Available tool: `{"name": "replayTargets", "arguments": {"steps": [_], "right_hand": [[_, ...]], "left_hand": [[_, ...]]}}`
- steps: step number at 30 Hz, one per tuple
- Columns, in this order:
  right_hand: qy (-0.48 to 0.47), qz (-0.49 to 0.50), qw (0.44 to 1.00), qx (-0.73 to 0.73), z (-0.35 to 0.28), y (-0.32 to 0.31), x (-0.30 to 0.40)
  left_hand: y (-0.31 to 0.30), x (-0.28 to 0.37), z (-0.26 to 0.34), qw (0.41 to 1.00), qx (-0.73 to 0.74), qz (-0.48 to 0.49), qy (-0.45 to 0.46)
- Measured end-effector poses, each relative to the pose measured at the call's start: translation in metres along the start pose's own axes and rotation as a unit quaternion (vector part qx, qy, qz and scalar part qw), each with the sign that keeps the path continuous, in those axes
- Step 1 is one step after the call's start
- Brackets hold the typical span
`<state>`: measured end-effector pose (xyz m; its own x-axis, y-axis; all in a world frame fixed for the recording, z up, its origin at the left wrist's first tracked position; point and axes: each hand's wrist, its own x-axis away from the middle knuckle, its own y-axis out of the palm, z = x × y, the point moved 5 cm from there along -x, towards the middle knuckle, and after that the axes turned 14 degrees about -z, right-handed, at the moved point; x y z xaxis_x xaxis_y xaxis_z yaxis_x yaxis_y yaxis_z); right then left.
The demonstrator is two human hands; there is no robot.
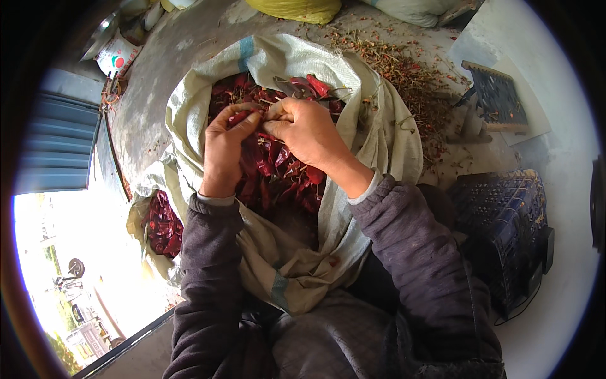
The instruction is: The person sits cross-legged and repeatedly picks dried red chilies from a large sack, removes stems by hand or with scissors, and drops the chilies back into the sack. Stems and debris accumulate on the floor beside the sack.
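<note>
My left hand point(225, 147) holds a dried red chili pepper point(239, 118) between thumb and fingers, over the mouth of a big white woven sack point(191, 109). Close against it, my right hand point(303, 130) pinches at the pepper's end, where the fingers hide most of the grip. Dried red chilies point(272, 166), some with stems, fill the sack below both hands. The sack's rim is rolled outward and bears blue-green stripes.
A smaller sack of chilies point(163, 225) stands at left. Chili stems and scraps point(407, 80) litter the concrete floor at upper right. A small slatted stool point(497, 97) and a blue plastic crate point(506, 227) are at right. A yellow sack point(298, 9) lies at the far side.
</note>
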<state>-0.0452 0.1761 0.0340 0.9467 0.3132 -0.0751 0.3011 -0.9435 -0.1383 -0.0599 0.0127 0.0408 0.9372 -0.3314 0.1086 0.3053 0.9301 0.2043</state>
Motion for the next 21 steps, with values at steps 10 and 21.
{"name": "replayTargets", "arguments": {"steps": [10,21], "right_hand": [[-0.015,0.008,0.827,0.562,-0.004,-0.012,0.004],[0.013,0.033,0.833,0.552,0.005,-0.020,-0.008]], "left_hand": [[-0.041,-0.007,-0.004,0.986,0.163,0.023,0.010],[-0.036,0.001,0.008,0.996,0.066,0.047,0.026]]}}
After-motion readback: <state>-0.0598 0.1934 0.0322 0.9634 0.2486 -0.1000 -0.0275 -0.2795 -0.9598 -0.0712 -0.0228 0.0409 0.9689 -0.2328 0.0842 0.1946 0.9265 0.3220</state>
